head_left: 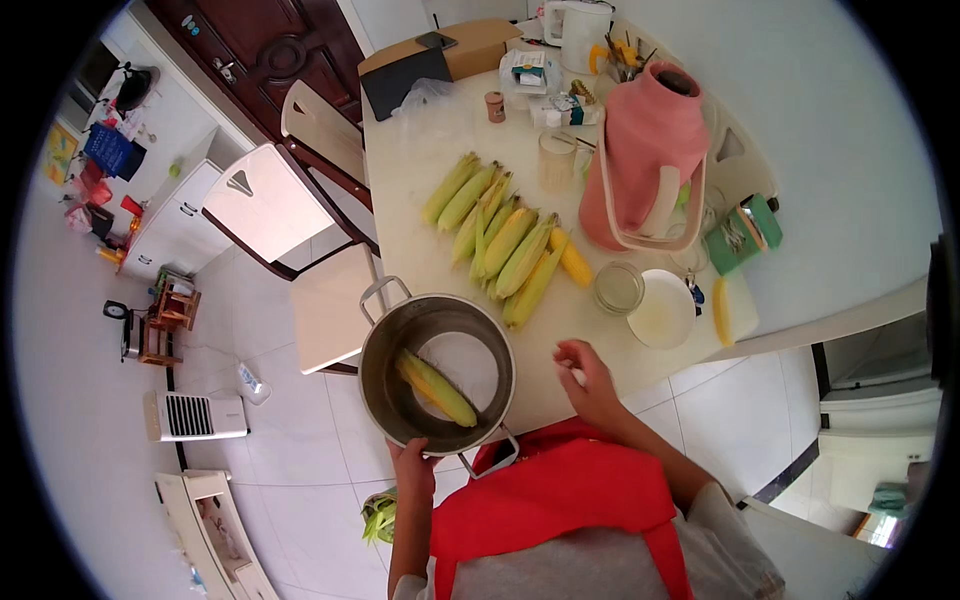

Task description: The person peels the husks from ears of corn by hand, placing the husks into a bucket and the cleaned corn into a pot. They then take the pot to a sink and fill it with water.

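Note:
A deep metal pot [495, 319] with two loop handles sits at the table's near left edge, one ear of corn [439, 390] in its husk lying inside. My left hand [414, 465] grips the pot's near rim, its thumb over the edge. Over the table to the right of the pot is my right hand [586, 379], its fingers curled; whether something small is between them cannot be told. Several ears of corn in green husks [506, 240] lie in a row beyond the pot. A husked yellow ear of corn [571, 259] rests at the row's right end.
A glass jar [619, 289] and a white bowl [662, 311] stand at the right. Behind them are a pink vacuum jug [645, 157], a green box [742, 236] and a white electric kettle [581, 37]. Chairs [330, 307] flank the table's left side. Green husks [380, 517] lie in a container below.

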A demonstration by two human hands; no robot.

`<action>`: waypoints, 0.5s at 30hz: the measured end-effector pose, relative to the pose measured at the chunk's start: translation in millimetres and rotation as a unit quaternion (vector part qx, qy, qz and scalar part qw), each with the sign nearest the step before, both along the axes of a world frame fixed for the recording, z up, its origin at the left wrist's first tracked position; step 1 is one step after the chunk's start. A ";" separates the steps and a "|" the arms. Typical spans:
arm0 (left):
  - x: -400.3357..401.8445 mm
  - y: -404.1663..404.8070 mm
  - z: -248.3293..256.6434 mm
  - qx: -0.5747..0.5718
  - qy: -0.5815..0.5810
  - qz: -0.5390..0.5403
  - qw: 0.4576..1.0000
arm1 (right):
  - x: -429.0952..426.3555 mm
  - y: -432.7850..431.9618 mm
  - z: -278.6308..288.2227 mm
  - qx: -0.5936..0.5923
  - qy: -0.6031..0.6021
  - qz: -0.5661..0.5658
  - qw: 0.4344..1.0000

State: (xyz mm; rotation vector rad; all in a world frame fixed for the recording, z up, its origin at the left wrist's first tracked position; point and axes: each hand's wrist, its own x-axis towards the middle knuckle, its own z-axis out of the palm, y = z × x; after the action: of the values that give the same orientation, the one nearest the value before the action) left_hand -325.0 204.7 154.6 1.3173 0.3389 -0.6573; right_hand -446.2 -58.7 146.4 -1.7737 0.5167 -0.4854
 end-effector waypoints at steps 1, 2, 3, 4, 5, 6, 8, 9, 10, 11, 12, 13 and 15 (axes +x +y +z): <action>1.1 0.5 0.3 -0.003 -0.004 -0.012 1.000 | 23.1 1.2 -19.8 -0.005 -0.016 -0.025 1.000; 1.8 -0.1 0.8 -0.007 -0.005 -0.027 1.000 | 46.1 -4.8 -39.5 0.027 0.054 -0.055 0.997; 1.5 0.1 2.5 -0.009 -0.007 -0.041 0.999 | 68.5 -12.7 -53.6 0.060 0.123 -0.083 0.987; 2.2 2.1 5.6 -0.008 -0.009 -0.055 0.998 | 90.5 -20.3 -57.0 0.052 0.176 -0.113 0.977; 2.5 3.1 8.3 -0.007 -0.008 -0.066 0.998 | 112.4 -27.0 -59.8 0.044 0.226 -0.141 0.963; 3.3 3.2 10.3 -0.006 -0.006 -0.078 0.997 | 129.3 -34.9 -71.0 0.145 0.216 -0.162 0.952; 4.3 6.2 8.4 -0.012 -0.011 -0.084 0.996 | 149.4 -44.6 -86.2 0.337 0.200 -0.196 0.899; 4.3 8.1 6.7 -0.017 -0.013 -0.083 0.996 | 155.8 -41.5 -87.7 0.307 0.211 -0.249 0.894; 5.9 10.0 5.1 -0.021 -0.015 -0.083 0.996 | 162.0 -38.3 -89.1 0.275 0.220 -0.302 0.886; 6.3 12.5 3.2 -0.037 -0.005 -0.078 0.996 | 164.6 -34.1 -88.0 0.239 0.232 -0.353 0.874; 7.3 14.3 3.5 -0.033 -0.009 -0.078 0.996 | 161.0 -36.3 -87.4 0.294 0.217 -0.309 0.878; 9.7 14.7 5.6 -0.030 -0.013 -0.080 0.996 | 152.9 -43.7 -86.9 0.347 0.201 -0.265 0.877; 10.8 16.0 9.0 -0.047 -0.042 -0.065 0.996 | 139.3 -36.5 -54.7 0.415 0.159 -0.195 0.874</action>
State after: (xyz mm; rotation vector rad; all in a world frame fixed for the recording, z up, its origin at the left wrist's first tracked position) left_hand -314.2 220.7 163.6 1.2807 0.1534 -0.7154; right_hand -306.9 -95.2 91.7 -0.9040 1.1362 -0.1781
